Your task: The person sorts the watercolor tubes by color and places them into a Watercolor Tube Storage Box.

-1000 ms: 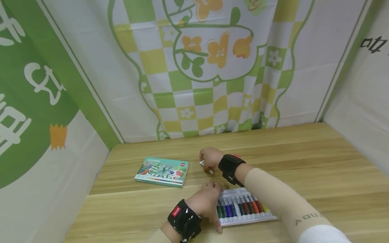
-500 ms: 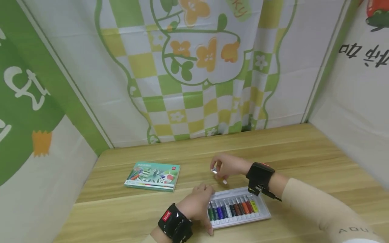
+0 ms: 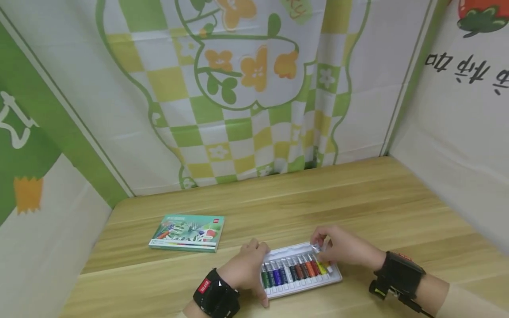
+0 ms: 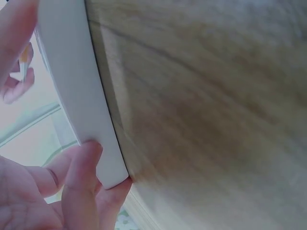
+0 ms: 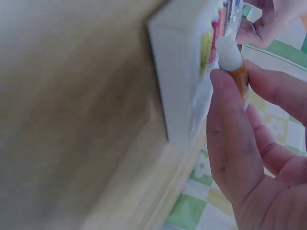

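A light wooden table [image 3: 358, 194] is hemmed in by green, yellow and white checked flower-print cloth walls [image 3: 238, 110]. Low and centre in the head view lies a shallow white plastic tray of paint tubes [image 3: 299, 272], the colours ranked side by side.

The left hand [image 3: 244, 270] is set at the tray's left end; in the left wrist view the thumb and fingers [image 4: 84, 177] are curled round its corner, pinning it to the table.

The right hand [image 3: 343, 248] is over the tray's right end. A small orange paint tube with a white cap [image 5: 235, 72] is pinched between thumb and fingers, just above the end slot and touching the tray edge.

Left of centre, well apart, a flat green illustrated box [image 3: 187, 232] lies closed.

Risk, as judged: the tube is held by its tip only, so a tilted entry may let it snag on its neighbours or slip free; if the left hand eases, the light tray could skid.
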Available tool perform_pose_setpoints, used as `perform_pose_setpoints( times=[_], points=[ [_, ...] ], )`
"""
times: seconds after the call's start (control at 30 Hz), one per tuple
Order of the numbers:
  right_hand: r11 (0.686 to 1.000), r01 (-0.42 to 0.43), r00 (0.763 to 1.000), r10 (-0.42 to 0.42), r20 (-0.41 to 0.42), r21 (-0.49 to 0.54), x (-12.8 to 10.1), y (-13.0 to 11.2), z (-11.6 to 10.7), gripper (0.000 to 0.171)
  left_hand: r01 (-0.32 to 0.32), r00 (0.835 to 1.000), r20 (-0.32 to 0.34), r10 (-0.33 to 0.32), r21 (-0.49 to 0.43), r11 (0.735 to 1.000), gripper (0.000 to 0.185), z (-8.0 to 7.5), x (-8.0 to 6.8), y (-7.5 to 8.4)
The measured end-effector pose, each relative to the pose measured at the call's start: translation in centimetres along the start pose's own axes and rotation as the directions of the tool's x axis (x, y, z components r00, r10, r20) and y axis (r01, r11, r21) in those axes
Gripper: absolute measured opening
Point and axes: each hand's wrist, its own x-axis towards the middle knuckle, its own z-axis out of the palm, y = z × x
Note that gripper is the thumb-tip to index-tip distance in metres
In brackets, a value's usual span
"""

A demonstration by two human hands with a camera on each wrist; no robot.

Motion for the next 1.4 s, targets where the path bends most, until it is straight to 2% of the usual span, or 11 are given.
perform_pose_setpoints(
  times=[0.13, 0.37, 0.53, 0.7, 0.83, 0.93, 1.03, 1.13, 1.27, 1.4],
  points=[
    [1.0, 0.004, 1.0, -0.005, -0.025, -0.021, -0.8, 0.0, 0.5, 0.024, 0.015, 1.0, -0.001, -0.015, -0.008, 1.0, 0.112, -0.1, -0.3, -0.3],
    [0.983, 0.015, 0.995, -0.033, -0.095, -0.181, -1.4, -0.1, 1.0, 0.027, 0.006, 1.0, -0.013, -0.007, -0.032, 0.999, 0.112, -0.1, -0.3, -0.2],
    [0.947, 0.006, 0.993, -0.043, -0.109, -0.321, -1.8, -0.1, 0.9, 0.031, -0.011, 1.0, -0.018, 0.01, -0.014, 1.0, 0.112, 0.1, -0.1, 0.1],
    [0.908, 0.024, 0.995, -0.061, -0.076, -0.419, -2.0, 0.0, 0.4, 0.036, -0.012, 1.0, -0.01, 0.012, -0.005, 1.0, 0.11, 0.1, -0.1, 0.3],
    [0.872, 0.01, 0.997, -0.044, -0.057, -0.489, -2.1, -0.1, 0.3, 0.04, -0.007, 1.0, -0.005, 0.007, 0.0, 1.0, 0.111, 0.1, 0.1, 0.2],
    [0.857, 0.032, 0.998, -0.053, -0.026, -0.514, -2.4, -0.1, 0.1, 0.039, 0.002, 1.0, 0.0, -0.002, 0.002, 1.0, 0.112, 0.1, 0.1, 0.0],
    [0.857, 0.095, 0.995, -0.102, 0.013, -0.506, -2.6, 0.1, -0.2, 0.036, 0.009, 1.0, 0.009, -0.009, 0.002, 1.0, 0.112, 0.1, 0.1, -0.1],
    [0.864, 0.118, 0.993, -0.116, 0.034, -0.489, -2.7, 0.2, -0.3, 0.034, 0.015, 1.0, 0.013, -0.015, -0.003, 1.0, 0.112, 0.0, 0.0, -0.1],
    [0.862, 0.125, 0.992, -0.114, 0.051, -0.491, -2.6, 0.2, -0.5, 0.033, 0.015, 1.0, 0.011, -0.015, -0.014, 1.0, 0.112, 0.0, -0.1, -0.1],
    [0.847, 0.087, 0.996, -0.064, 0.062, -0.524, -2.2, -0.1, -0.5, 0.034, 0.008, 1.0, 0.008, -0.008, -0.015, 1.0, 0.112, -0.1, -0.1, 0.0]
  ],
)
